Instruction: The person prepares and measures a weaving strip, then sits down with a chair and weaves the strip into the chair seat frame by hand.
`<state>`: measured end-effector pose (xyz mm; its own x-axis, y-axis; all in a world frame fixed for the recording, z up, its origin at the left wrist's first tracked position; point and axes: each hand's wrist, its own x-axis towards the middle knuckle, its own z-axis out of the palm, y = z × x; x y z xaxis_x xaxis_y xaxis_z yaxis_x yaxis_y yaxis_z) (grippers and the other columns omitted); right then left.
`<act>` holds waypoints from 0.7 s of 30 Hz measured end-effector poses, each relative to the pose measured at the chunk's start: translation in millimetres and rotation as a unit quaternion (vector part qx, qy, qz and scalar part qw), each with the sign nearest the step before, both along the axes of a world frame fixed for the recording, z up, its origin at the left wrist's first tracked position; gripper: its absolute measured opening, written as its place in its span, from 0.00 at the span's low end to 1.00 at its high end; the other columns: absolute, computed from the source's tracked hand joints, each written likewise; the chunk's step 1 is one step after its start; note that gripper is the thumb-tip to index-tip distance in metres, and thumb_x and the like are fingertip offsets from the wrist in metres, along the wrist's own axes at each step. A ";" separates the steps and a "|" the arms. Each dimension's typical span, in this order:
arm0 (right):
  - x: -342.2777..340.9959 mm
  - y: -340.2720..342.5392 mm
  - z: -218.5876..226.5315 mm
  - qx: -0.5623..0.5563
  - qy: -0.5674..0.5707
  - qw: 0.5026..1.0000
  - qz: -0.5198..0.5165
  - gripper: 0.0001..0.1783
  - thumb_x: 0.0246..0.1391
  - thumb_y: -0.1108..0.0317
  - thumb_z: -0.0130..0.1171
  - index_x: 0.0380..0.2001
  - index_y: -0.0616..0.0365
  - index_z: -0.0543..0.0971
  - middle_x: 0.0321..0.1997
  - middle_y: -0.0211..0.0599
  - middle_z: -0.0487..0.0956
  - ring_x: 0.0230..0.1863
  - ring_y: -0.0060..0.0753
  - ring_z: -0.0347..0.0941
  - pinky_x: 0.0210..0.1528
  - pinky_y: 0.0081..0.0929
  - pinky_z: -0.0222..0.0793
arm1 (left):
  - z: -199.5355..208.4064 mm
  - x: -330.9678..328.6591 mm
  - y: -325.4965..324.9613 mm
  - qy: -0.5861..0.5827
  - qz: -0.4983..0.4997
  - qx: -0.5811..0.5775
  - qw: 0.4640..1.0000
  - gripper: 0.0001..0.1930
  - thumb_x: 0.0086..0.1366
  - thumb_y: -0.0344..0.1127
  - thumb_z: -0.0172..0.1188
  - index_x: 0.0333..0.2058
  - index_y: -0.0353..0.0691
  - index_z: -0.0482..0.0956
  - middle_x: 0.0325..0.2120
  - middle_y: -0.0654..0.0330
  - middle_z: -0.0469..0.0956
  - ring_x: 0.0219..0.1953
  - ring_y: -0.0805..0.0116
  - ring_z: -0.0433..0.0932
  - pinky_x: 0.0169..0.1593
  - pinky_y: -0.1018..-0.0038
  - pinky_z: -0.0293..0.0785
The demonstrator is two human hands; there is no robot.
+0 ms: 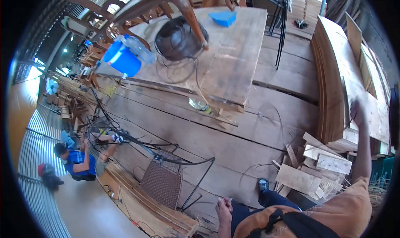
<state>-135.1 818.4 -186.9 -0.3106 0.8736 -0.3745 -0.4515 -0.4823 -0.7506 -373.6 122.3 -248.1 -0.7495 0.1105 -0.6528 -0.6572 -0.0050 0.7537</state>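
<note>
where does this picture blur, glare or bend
Head view: the person's bare right hand looks smeared, the bare left hand clearer; white glare at far left; stacked brown wooden sheets and grey corrugated metal wall bow with fisheye distortion; corners black.

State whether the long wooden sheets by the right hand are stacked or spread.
Stacked: the long wooden sheets show layered edges along one side.

Left hand (225, 208) curled; right hand (359, 113) outstretched, blurred.
</note>
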 end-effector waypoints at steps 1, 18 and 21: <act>-43.9 -24.3 77.8 0.236 -0.090 0.950 0.183 0.10 0.58 0.59 0.44 0.26 0.50 0.69 0.15 0.18 0.63 0.13 0.12 0.58 0.14 0.10 0.52 | 23.8 -12.9 4.7 0.006 0.028 0.019 0.999 0.23 0.65 0.54 0.38 0.25 0.40 0.68 0.13 0.67 0.61 0.12 0.79 0.57 0.16 0.82 0.53; -641.5 -101.5 253.4 0.691 -0.276 0.645 0.171 0.15 0.49 0.75 0.47 0.42 0.65 0.73 0.29 0.35 0.76 0.31 0.24 0.67 0.39 0.22 0.64 | 270.2 -429.1 211.9 0.284 -0.130 0.350 0.883 0.19 0.64 0.53 0.44 0.34 0.42 0.71 0.20 0.70 0.63 0.13 0.84 0.53 0.15 0.85 0.47; -724.6 -95.0 223.6 0.671 -0.239 0.640 0.287 0.13 0.48 0.75 0.48 0.38 0.66 0.74 0.26 0.34 0.74 0.28 0.21 0.66 0.34 0.21 0.65 | 266.0 -507.9 264.8 0.299 -0.128 0.326 0.888 0.17 0.63 0.49 0.48 0.41 0.43 0.72 0.28 0.67 0.70 0.14 0.84 0.56 0.14 0.87 0.48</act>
<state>-859.8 723.4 36.6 -0.8552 0.3010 0.4220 -0.0533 0.7588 -0.6491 -881.5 387.1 17.9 -0.8356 0.5365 0.1184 -0.1841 -0.4765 0.8597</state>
